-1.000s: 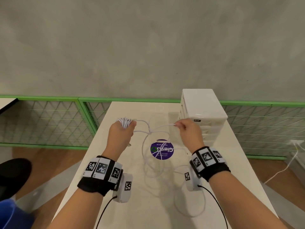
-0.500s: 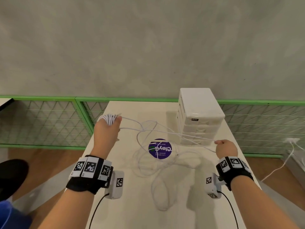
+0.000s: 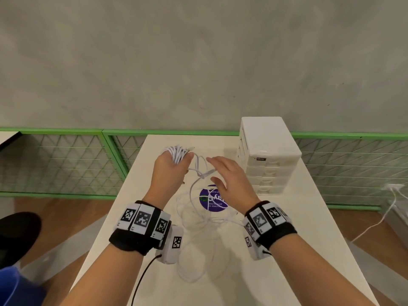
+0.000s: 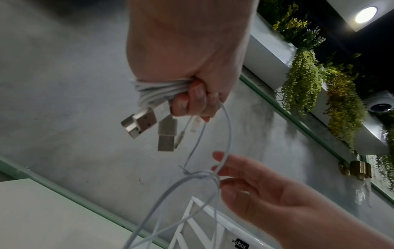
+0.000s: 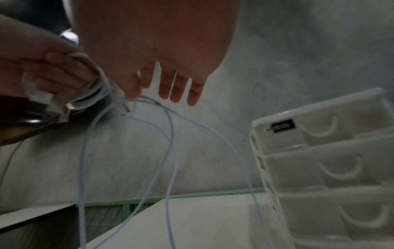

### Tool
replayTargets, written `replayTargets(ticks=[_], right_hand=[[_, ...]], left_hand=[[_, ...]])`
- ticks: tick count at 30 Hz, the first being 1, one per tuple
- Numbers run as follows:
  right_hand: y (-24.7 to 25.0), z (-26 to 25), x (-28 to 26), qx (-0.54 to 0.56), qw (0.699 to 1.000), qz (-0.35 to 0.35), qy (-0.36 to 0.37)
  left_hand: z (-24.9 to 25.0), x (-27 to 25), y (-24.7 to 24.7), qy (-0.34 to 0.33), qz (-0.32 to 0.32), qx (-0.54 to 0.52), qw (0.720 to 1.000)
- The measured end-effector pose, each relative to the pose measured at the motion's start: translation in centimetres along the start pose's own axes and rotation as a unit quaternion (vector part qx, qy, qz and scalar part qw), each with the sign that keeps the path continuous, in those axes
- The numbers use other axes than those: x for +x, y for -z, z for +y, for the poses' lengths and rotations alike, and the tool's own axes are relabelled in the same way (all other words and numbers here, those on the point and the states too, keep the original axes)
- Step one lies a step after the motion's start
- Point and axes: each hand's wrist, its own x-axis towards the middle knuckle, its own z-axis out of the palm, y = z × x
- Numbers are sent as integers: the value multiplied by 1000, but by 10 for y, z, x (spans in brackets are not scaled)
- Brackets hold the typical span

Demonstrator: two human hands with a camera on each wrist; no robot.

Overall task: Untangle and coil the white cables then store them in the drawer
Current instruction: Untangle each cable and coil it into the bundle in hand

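Note:
My left hand point(image 3: 171, 165) is raised over the far left of the table and grips a bundle of coiled white cables point(image 3: 178, 153), with metal USB plugs point(image 4: 140, 124) sticking out below the fingers. Loose white strands point(image 3: 198, 208) hang from the bundle to a knot point(image 4: 200, 174) and run down into tangled loops on the table. My right hand point(image 3: 223, 173) hovers just right of the knot with its fingers point(image 5: 181, 89) spread and straight, holding nothing. The white drawer unit point(image 3: 268, 155) stands at the far right, all its drawers closed.
A round purple sticker point(image 3: 210, 198) lies on the white table point(image 3: 287, 250) under the strands. A green-framed mesh fence point(image 3: 55, 162) runs behind the table below a grey wall. Another white cable point(image 3: 384, 215) trails on the floor at right.
My right hand let go of the strand it had pulled out to the right and came back in beside the left hand, now with fingers spread. The left hand kept hold of the bundle.

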Motion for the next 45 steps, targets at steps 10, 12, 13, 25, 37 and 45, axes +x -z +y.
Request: replayTargets(ticks=[10,12,13,25,37,45], right_hand=[[13,15,6,7,995,93,-39],[19,21,6,31,990,118,-72],[23,25,6,39,985,135,-99],[58,103,-36,-15,882,193,-429],[28,-8,5,128,962,-184,-157],[33,-38,33,202,962,-96,-157]], left_hand=[[-7,2,15,17,4,8,1000],[-8,3,18,19,11,6,1000],[-9,4,20,19,19,5,1000],[-9,11,43,28,94,-24,995],[8,-4,2,-8,-10,35,999],[2,-18,0,43,-128,16,991]])
